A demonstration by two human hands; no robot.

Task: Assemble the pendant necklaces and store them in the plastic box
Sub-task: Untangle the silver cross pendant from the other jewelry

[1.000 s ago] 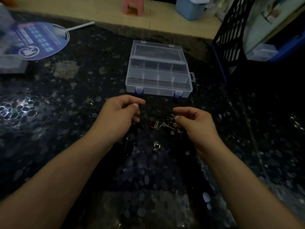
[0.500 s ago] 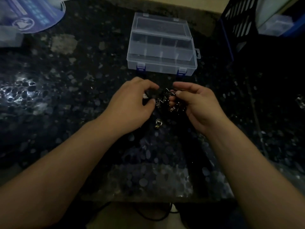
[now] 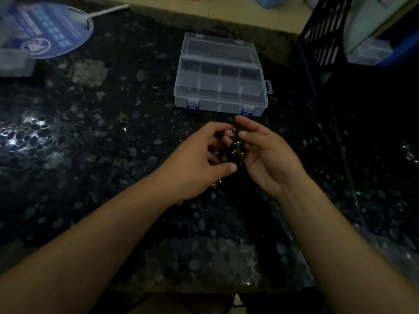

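A small heap of metal pendants and chains (image 3: 233, 147) sits between my two hands on the dark speckled countertop. My left hand (image 3: 199, 162) curls its fingers into the heap from the left. My right hand (image 3: 269, 155) faces it palm-in, its fingers bent round the heap's right side. Both hands hide most of the pieces. A clear plastic box (image 3: 220, 96) with several compartments stands just beyond the hands, its lid open and leaning back.
A round blue hand fan (image 3: 52, 30) lies at the far left beside a clear plastic piece (image 3: 13, 62). A black mesh crate (image 3: 322, 37) stands at the right rear. The counter's near edge (image 3: 204, 288) runs below my forearms.
My hands, apart on either side of the heap a second ago, have closed in on it and now meet around the pendants. The camera view has tilted slightly.
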